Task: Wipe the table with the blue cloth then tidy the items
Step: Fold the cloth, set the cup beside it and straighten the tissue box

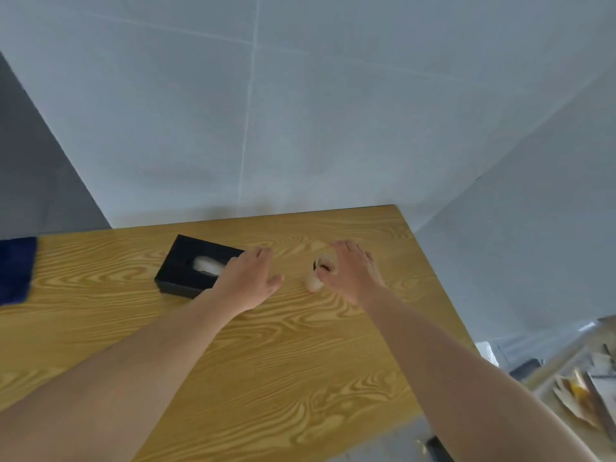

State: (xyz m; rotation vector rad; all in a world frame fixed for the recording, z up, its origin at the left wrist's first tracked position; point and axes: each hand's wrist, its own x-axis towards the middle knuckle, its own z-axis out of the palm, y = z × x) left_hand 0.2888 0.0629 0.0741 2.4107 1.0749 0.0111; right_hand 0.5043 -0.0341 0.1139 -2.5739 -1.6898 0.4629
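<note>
On the wooden table [253, 361] the blue cloth [15, 271] lies at the far left edge, away from both hands. A black tissue box [186, 268] with a white tissue poking out stands left of centre. My left hand [250, 278] hovers flat with fingers apart, just right of the box and over its near corner, holding nothing. My right hand [353, 271] curls around a small pale, clear container [321, 271] at the far right of the table. The blur hides what the container is.
Grey walls close the table at the back and right. A shelf or tray of mixed items [580, 388] stands beyond the table's right edge. A dark object [436, 448] sits near the front right corner.
</note>
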